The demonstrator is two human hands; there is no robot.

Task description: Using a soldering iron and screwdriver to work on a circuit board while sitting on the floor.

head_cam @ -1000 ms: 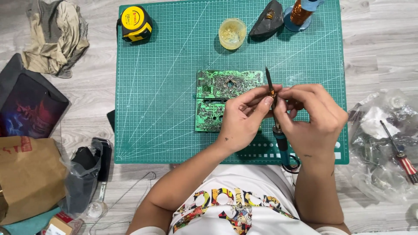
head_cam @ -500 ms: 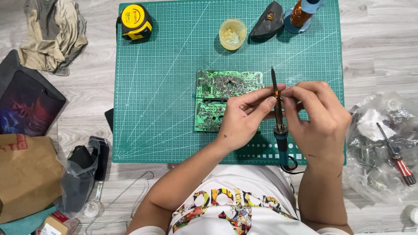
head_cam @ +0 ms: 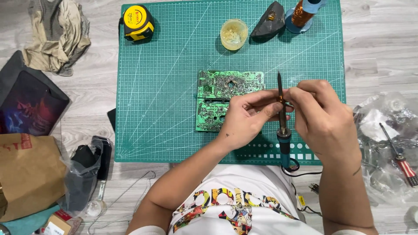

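A soldering iron [head_cam: 283, 138] with a blue handle and dark metal shaft stands almost upright in the head view, tip pointing away from me, cord trailing to my lap. My left hand [head_cam: 244, 119] pinches the shaft from the left. From the right, my right hand [head_cam: 323, 117] closes its fingertips on the same part of the shaft. Just left of the hands a green circuit board [head_cam: 215, 93] lies flat on the green cutting mat [head_cam: 174, 65], its right lower part hidden by my left hand.
At the mat's far edge are a yellow tape measure [head_cam: 136, 19], a small clear cup [head_cam: 234, 34], a dark wedge-shaped holder [head_cam: 267, 24] and a copper wire spool [head_cam: 304, 12]. A red-handled screwdriver [head_cam: 402, 162] lies on plastic bags at right. A brown paper bag [head_cam: 24, 174] and cloth [head_cam: 56, 35] sit at left.
The soldering iron has shifted right and straightened up; its blue handle now shows between my hands. Both hands moved slightly right with it. The board has not moved.
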